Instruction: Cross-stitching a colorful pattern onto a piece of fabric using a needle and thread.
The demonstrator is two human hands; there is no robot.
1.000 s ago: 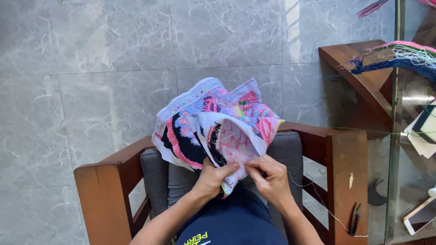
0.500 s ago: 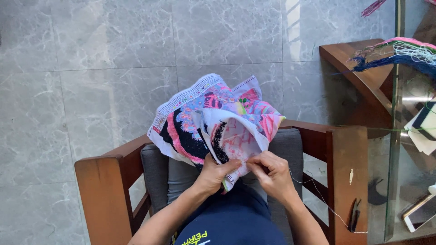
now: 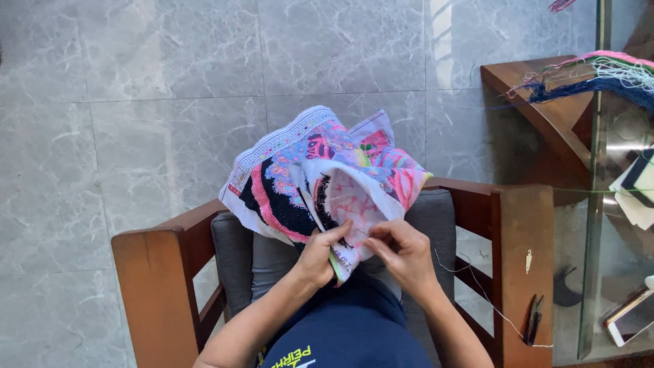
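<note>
Head view: both hands' fingers (image 3: 338,235) pinched on the embroidered cloth (image 3: 320,180), wrists bent inward.

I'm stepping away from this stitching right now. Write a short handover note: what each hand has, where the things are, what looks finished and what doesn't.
Left hand: pinches the lower edge of the embroidery cloth from the left.
Right hand: fingers closed at the same edge, apparently on a needle too small to make out; a thin white thread trails from it past the right armrest.
Cloth: bunched over the lap in a wooden armchair. Bundle of coloured threads lies on the side table to the right.
Done: large pink, black and blue areas are filled.
Left: the pale patch near the hands looks only partly stitched.
</note>
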